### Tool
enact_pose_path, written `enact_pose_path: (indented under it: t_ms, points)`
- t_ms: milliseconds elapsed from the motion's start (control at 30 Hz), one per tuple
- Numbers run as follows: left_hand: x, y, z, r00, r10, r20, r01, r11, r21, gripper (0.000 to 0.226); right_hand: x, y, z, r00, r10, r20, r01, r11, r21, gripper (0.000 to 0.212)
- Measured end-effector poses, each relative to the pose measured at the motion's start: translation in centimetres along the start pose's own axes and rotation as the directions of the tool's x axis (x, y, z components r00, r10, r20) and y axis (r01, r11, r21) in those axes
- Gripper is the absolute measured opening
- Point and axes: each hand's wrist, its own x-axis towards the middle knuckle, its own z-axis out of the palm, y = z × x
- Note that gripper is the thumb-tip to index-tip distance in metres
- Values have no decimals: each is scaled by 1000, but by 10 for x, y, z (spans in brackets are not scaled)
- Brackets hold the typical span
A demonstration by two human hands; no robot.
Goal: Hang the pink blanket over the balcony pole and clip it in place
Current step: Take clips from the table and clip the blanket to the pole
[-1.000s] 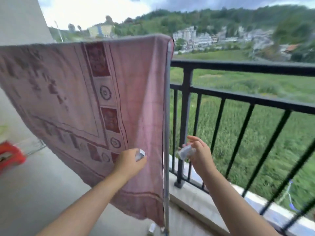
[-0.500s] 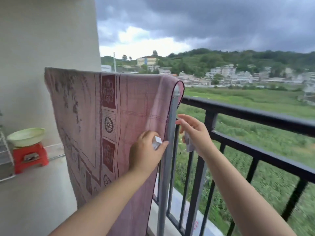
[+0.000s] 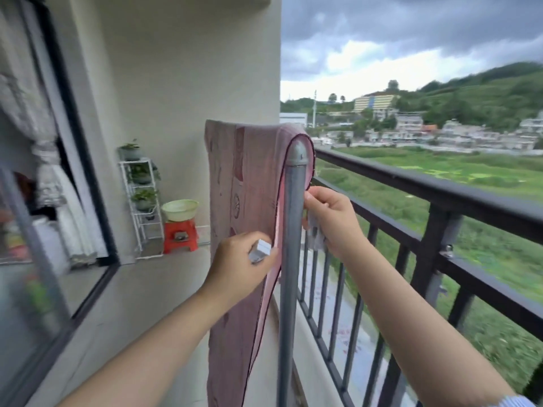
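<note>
Pink blanket (image 3: 249, 183) already draped over the grey pole (image 3: 289, 259); left hand (image 3: 244, 265) grips one white clip (image 3: 259, 250) at its near edge, right hand (image 3: 332, 221) pinches the far edge, holding pale clips, count unclear. Best to pull both layers together under the bar, then clip them there

The pink blanket (image 3: 249, 183) is carried by a grey metal pole (image 3: 289, 259), over whose rounded top it is draped, one side hanging down to the left. The pole is set just inside the dark balcony railing (image 3: 440, 195). On the concrete balcony floor (image 3: 152, 289), a red stool (image 3: 179, 235) is seen against the far wall, a pale green basin (image 3: 179, 210) resting on it. A white plant shelf (image 3: 141, 201) with potted plants is placed just beside the stool.
</note>
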Motion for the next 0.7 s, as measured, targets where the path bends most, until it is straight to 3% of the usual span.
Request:
enact_pose_path:
  t_ms: [67,133,200,467,600,700]
  points:
    - [-1,2,0,1000,-2,9,2,1000,17,23,-1,0,1,994,-47,-98,32,988,-154,31]
    - [0,6,0,999,-20,32,19,999,33,42,-2,0,-3,983,-52,-174,20,983,-182,32]
    - [3,13,1,996,-47,75,43,998,54,46,-2,-4,-14,980,-49,-191,16,985,-172,30]
    - [15,34,9,948,-123,294,128,992,3,45,-16,-40,-67,998,-62,-9,59,981,-184,29]
    - [16,37,19,966,-133,221,139,990,-13,48,-27,-47,-54,984,-39,176,69,983,-168,29]
    - [12,30,19,969,-177,174,185,982,-33,46,-28,-35,-38,982,-10,189,20,999,-46,31]
